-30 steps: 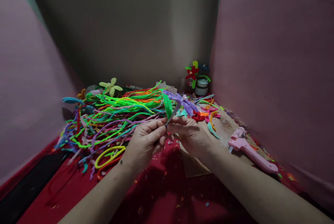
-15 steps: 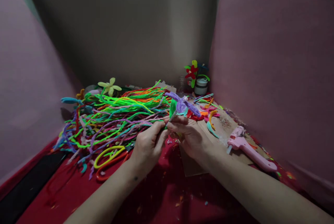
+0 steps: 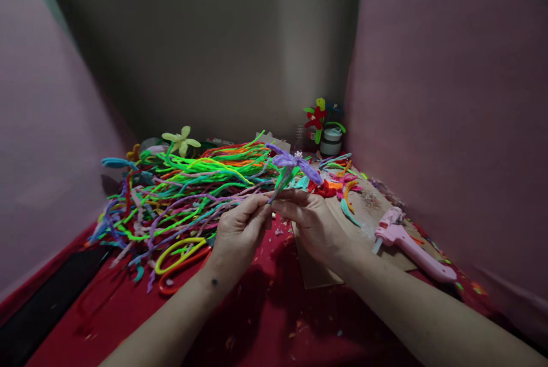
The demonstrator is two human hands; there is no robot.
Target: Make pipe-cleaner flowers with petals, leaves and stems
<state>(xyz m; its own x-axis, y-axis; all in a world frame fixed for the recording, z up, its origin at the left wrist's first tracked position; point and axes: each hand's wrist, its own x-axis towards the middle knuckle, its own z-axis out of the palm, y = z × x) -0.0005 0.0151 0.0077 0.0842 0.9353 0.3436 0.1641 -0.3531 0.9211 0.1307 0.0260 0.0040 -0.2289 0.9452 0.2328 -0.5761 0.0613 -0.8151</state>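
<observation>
A purple pipe-cleaner flower [image 3: 302,166] with a pale centre stands tilted above my fingertips, a green leaf [image 3: 286,177] beside its stem. Both hands meet at the lower stem. My left hand [image 3: 242,230] pinches the stem between thumb and forefinger. From the other side, my right hand [image 3: 314,218] closes its thumb and fingers on the same stem. The exact grip is partly hidden behind the fingers. Left of my left hand lie scissors [image 3: 182,261] with one yellow and one red handle, their blades mostly covered by that hand.
Loose, many-coloured pipe cleaners [image 3: 205,184] are heaped at the left, a pale yellow flower [image 3: 182,141] behind them. Right sits a pink glue gun [image 3: 413,250] on cardboard [image 3: 323,275]. Behind stands a lidded jar [image 3: 331,142] near a red flower [image 3: 315,117]. A black flat object [image 3: 51,293] lies left.
The purple flower has turned and tipped, its petals moving slightly up and left, with more of the stem showing. Both hands stay together on the stem.
</observation>
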